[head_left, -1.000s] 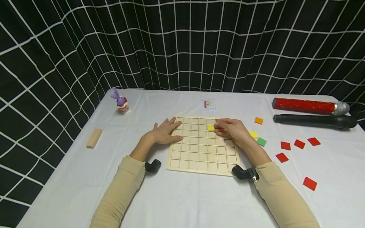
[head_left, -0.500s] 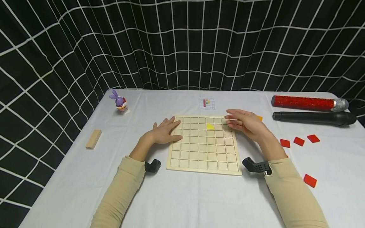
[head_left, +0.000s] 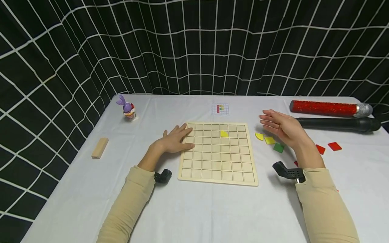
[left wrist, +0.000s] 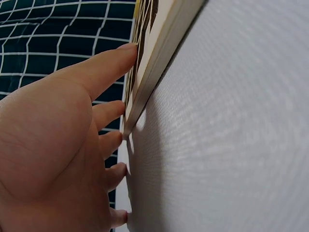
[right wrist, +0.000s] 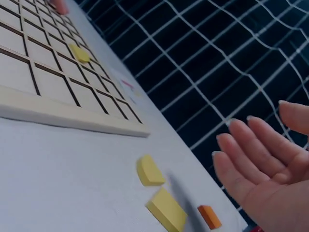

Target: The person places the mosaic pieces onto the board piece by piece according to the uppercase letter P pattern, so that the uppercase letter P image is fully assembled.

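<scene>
A wooden grid board (head_left: pixel 212 162) lies in the middle of the white table. One yellow tile (head_left: pixel 224 134) sits in a cell of its second row, also seen as the yellow tile (right wrist: pixel 79 53) in the right wrist view. My left hand (head_left: pixel 175 139) rests flat with straight fingers on the board's left edge (left wrist: pixel 159 63). My right hand (head_left: pixel 275 124) hovers open and empty to the right of the board. Just below it lie a yellow curved piece (head_left: pixel 259 136), a yellow square (head_left: pixel 269 140) and a green square (head_left: pixel 278 147). An orange tile (right wrist: pixel 210 217) lies beyond them.
Red tiles (head_left: pixel 334 146) are scattered at the right. A red glitter tube (head_left: pixel 323 108) and a black tube (head_left: pixel 340 124) lie at the back right. A pattern card (head_left: pixel 221 109) lies behind the board. At the left are a purple bunny toy (head_left: pixel 127 108) and a wooden block (head_left: pixel 100 147).
My right hand let go of the yellow tile in its cell, lifted and moved right, off the board and above the loose tiles. My left hand has stayed put.
</scene>
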Demonstrator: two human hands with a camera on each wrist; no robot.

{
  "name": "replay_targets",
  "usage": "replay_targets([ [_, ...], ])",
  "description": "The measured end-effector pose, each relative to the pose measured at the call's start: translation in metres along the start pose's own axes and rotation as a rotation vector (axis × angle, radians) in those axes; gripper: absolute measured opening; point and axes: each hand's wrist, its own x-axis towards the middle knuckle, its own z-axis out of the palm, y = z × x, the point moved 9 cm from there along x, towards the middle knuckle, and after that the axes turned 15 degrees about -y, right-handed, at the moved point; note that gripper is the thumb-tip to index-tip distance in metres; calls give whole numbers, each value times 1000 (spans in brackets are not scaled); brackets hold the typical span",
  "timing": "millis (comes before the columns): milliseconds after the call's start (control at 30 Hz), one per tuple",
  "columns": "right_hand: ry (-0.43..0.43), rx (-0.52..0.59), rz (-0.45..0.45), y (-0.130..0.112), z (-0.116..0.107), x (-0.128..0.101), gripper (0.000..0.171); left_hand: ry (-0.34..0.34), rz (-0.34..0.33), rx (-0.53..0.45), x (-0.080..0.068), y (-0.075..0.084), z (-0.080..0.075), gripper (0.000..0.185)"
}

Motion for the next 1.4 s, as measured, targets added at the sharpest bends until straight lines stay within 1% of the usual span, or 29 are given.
replay_targets([
  [67, 47, 4, -36, -5, -8, -3, 56, 0, 1, -3, 0, 0, -1, 76],
  [167, 111, 46, -92, -9, -18, -8, 58, -1, 1, -9, 0, -2, -1, 76],
  [233, 144, 72, -115, -10, -24, -9, 61, -1, 0, -11, 0, -2, -1, 76],
  [300, 169, 104, -135, -10, -30, -9, 59, 2, 0, -13, -1, -3, -2, 76],
  [467, 227, 281, -170, -4, -46, -11, 43, 10, -1, -7, 0, -3, -1, 76],
  [500, 239, 314, -170, -2, -49, -11, 42, 11, -2, -5, 0, -3, -1, 76],
  [567, 251, 349, -168, 1, -53, -11, 49, 11, -5, -2, 0, -3, 0, 76],
  [633, 243, 343, -161, 2, -54, -9, 61, 10, -9, 1, -1, -4, 0, 76],
  [667, 235, 319, -154, 2, -54, -8, 67, 10, -9, 2, -1, -4, 1, 75],
  [733, 214, 260, -144, 2, -55, -7, 72, 10, -4, -2, -1, -4, 1, 75],
  [800, 195, 185, -136, 3, -57, -6, 69, 11, 2, -6, -1, -3, 0, 75],
  [900, 194, -11, -110, 4, -62, -4, 59, 12, 8, -13, -1, -2, -1, 75],
  [967, 200, -190, -85, 5, -64, -2, 57, 11, 5, -11, -1, -2, -1, 75],
  [1033, 216, -421, -51, 4, -65, -1, 57, 11, 3, -6, -1, -2, -1, 75],
  [1100, 216, -623, -39, 4, -64, 1, 59, 10, 2, -2, -1, -2, -1, 75],
  [1200, 213, -846, -48, 2, -59, 2, 62, 6, 1, 3, 0, -1, 0, 75],
  [1300, 192, -948, -54, 3, -54, 3, 65, 8, 2, 3, 0, -1, 0, 75],
  [1400, 171, -1000, -23, 6, -50, 4, 65, 9, 0, 4, 1, -1, 0, 75],
])
